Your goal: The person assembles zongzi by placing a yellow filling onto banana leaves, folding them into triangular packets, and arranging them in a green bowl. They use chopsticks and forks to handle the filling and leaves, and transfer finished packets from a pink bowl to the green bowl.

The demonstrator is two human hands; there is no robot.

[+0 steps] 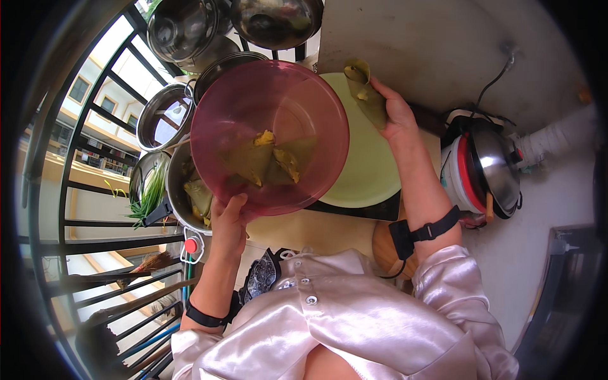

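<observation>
My left hand [229,221] grips the near rim of a translucent pink plastic basin [244,104], which is tilted toward me. Several folded green wraps [253,163] with bits of yellow filling lie inside it. Another green cone-shaped wrap [368,106], with yellow showing at its side, is pinched in my right hand [401,115]. That hand is over the far right edge of a large pale green round tray [373,168]. The basin hides the tray's left part.
A pan [175,180] with more green wraps sits left of the basin, beside spring onions [151,195]. Steel pots [166,117] and bowls [180,31] crowd the railing. A domed steel lid [497,168] on a red-rimmed appliance stands right. A red-capped bottle [191,246] is nearby.
</observation>
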